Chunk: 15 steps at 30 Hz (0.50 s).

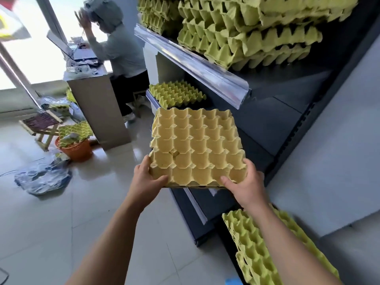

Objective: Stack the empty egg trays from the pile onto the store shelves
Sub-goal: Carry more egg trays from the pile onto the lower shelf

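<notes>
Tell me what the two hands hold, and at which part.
One empty egg tray, at its near edge: the left hand grips the near left corner, the right hand the near right corner.

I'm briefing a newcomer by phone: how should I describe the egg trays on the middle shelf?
Find the dark shelving unit on the right. Below its top shelf, crowded with tall leaning tray stacks, the middle shelf carries one low stack at its far end. It sits alone and flat, greener than the paler tray held by the left hand and right hand.
</notes>
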Each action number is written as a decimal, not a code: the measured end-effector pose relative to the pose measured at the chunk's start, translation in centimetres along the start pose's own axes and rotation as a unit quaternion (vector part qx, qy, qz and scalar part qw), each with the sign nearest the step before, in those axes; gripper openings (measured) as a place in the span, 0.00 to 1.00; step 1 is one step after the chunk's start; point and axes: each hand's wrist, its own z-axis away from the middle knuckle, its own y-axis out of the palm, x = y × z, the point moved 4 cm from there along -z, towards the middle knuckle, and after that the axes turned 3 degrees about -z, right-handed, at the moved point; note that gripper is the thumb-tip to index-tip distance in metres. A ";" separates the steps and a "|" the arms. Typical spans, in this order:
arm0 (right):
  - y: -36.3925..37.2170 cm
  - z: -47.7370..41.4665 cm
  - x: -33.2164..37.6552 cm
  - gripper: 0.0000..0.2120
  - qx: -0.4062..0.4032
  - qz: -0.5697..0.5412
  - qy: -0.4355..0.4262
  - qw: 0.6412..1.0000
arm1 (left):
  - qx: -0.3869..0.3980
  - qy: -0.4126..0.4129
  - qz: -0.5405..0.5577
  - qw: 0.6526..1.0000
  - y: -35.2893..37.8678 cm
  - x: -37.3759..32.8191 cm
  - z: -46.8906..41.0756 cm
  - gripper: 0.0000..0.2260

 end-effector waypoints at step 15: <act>18.0 -14.0 12.5 0.42 -0.044 -0.063 0.030 0.997 | 0.071 0.056 0.043 0.995 -13.4 2.9 -23.9 0.25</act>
